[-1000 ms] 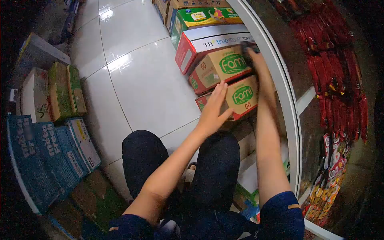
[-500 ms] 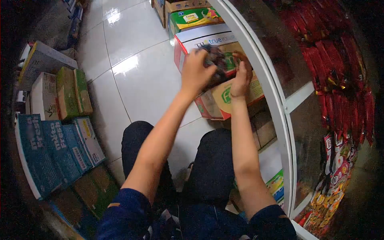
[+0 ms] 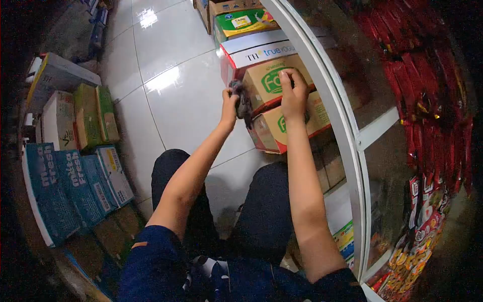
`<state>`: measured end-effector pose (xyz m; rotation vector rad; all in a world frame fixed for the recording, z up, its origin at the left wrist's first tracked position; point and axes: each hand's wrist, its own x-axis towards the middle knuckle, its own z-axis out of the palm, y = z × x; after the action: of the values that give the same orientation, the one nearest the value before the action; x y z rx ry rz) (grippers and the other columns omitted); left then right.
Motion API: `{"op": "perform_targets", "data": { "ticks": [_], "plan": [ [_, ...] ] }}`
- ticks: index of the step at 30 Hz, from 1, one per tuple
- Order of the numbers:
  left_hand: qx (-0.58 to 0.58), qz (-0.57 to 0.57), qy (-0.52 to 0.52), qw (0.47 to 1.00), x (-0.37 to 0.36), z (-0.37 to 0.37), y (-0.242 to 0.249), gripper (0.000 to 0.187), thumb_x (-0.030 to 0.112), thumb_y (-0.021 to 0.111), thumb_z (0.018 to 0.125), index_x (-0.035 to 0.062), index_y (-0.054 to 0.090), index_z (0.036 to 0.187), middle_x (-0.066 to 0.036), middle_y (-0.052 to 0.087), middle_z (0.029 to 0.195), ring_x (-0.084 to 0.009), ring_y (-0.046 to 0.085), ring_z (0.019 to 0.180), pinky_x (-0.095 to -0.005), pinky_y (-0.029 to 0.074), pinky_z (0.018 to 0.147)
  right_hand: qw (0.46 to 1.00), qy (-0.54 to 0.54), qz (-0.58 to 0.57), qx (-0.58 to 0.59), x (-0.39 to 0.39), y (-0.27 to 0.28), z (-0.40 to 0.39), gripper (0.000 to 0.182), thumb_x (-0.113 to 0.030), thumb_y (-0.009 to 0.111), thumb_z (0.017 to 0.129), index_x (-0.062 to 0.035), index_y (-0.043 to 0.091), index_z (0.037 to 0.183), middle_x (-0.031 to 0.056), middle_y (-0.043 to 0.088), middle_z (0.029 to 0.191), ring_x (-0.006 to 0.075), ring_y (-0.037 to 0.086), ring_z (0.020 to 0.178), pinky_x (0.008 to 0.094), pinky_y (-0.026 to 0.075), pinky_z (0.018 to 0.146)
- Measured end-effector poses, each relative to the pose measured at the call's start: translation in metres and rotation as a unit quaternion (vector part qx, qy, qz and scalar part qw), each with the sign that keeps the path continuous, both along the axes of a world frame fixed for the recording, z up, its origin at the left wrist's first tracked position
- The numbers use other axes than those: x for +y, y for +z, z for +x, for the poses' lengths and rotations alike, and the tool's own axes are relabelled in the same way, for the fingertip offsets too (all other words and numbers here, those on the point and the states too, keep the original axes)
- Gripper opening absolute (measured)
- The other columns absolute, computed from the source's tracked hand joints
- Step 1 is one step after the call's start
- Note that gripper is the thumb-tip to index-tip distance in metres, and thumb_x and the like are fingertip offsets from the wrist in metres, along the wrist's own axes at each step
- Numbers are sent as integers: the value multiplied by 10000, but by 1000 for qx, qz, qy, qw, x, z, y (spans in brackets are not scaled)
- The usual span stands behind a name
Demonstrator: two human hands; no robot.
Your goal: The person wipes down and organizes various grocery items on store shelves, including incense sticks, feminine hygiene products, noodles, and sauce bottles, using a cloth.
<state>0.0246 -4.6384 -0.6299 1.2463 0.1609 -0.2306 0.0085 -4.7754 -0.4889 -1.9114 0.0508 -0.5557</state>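
My left hand (image 3: pixel 230 107) is closed around a dark, crumpled cloth (image 3: pixel 243 104), which hangs beside the left end of the stacked cartons. Over the upper brown carton (image 3: pixel 256 89) with green lettering is my right hand (image 3: pixel 295 98). Its thumb and fingers are curled together, and nothing shows between them. Part of the green label is hidden behind that hand. Just below sits a second brown carton (image 3: pixel 266 132) with a similar green logo and a red lower edge.
Behind the cartons stand a white and red box (image 3: pixel 241 56) and a green box (image 3: pixel 236 24). A white-framed glass case (image 3: pixel 347 116) with red packets (image 3: pixel 422 85) borders the right. Blue packs (image 3: pixel 65 191) and more cartons (image 3: pixel 58 118) line the left side of the tiled floor (image 3: pixel 176 100).
My left hand has moved left and down with the cloth, off the upper carton's face. My right hand has shifted slightly left, its fingers now curled.
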Motion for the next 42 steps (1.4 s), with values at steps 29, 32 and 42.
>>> {"op": "perform_targets", "data": {
  "ticks": [29,32,42],
  "plan": [
    [18,228,-129,965,-9,-21,-54,459,160,443,770,-36,332,1170,-261,486,1084,-364,476,1015,-382,344,901,995,-44,-70,52,11,8,2,215,-196,501,828,10,551,792,47,555,699,116,495,681,254,394,657],
    [53,69,-19,996,-5,-6,11,412,177,462,775,8,398,1144,-205,494,1104,-301,477,1023,-349,350,889,995,-43,-70,58,9,6,1,229,-219,515,825,5,559,803,52,567,729,123,507,701,255,397,670],
    [-183,132,-213,951,1,2,-66,606,168,478,762,6,190,1270,-199,419,1146,-282,406,1091,-325,320,933,992,-39,-91,75,8,7,2,233,-225,522,831,5,561,812,59,570,747,130,515,712,264,402,671]
  ]
}}
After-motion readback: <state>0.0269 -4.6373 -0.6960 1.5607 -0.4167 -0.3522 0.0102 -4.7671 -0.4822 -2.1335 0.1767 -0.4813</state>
